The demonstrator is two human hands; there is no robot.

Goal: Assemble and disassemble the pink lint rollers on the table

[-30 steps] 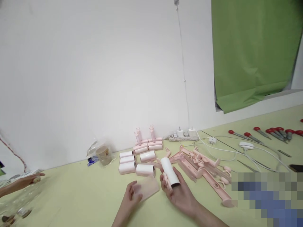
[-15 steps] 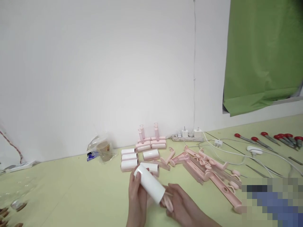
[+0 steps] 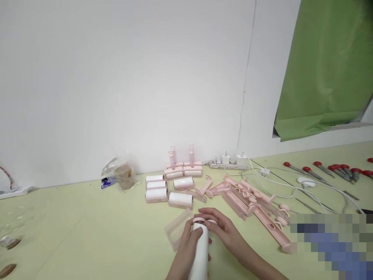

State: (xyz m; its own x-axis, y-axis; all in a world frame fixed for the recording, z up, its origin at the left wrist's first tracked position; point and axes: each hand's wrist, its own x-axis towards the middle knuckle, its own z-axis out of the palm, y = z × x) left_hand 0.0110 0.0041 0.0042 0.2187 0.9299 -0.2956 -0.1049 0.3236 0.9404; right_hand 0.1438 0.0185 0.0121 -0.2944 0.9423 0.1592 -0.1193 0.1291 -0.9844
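Observation:
My left hand (image 3: 188, 249) is wrapped round a white lint roller roll (image 3: 199, 252) that stands nearly upright near the bottom edge. My right hand (image 3: 223, 229) has its fingers curled over the roll's top, on a pink end piece (image 3: 201, 221). A clear plastic cover (image 3: 177, 230) lies on the table just left of my hands. Beyond them lie finished pink and white rollers (image 3: 171, 189) in rows, and a heap of pink handles (image 3: 252, 202) to the right.
The table (image 3: 87, 229) is pale green and meets a white wall. A bagged paper cup (image 3: 122, 177) sits at the left, a power strip (image 3: 229, 163) with white cables at the back, red-handled screwdrivers (image 3: 329, 170) at far right. A green curtain (image 3: 329, 66) hangs upper right.
The roll was tilted between my hands and now stands upright. My left hand shifted from the clear cover to the roll; my right hand moved onto the roll's top. The view swung left.

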